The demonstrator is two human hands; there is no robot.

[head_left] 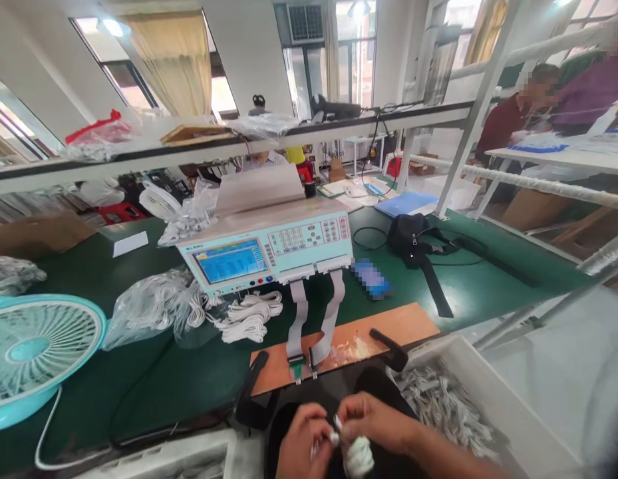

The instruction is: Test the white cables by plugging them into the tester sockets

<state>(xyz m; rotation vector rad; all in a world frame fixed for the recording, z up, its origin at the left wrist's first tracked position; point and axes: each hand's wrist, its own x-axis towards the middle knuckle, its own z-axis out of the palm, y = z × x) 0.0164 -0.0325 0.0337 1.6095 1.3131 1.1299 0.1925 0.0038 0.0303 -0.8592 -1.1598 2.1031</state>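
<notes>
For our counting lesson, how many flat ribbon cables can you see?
2: the left ribbon cable and the right ribbon cable, both hanging from the machine down over the board. More could be hidden.

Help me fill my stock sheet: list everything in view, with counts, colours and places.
Table: 1, green, centre
Machine: 1, light blue front, centre
Ribbon cables: 2, grey, below machine
Board: 1, orange, table's near edge
Clamp-like pieces: 2, black, by board
Fans: 2, light blue and white, left
Cable bundles: several, white, left of machine
Bags: several, clear, left
Phone: 1, blue, right of machine
Pouch: 1, black, table's right
Folder: 1, blue, behind pouch
Crates: 2, white, bottom edge
Shelf: 1, white, above machine
Curtains: several, yellow, background
People: several, various, background
Held cable: 1, white, bottom centre
Left hand: 1, bare, bottom centre
Right hand: 1, bare, bottom centre
</notes>
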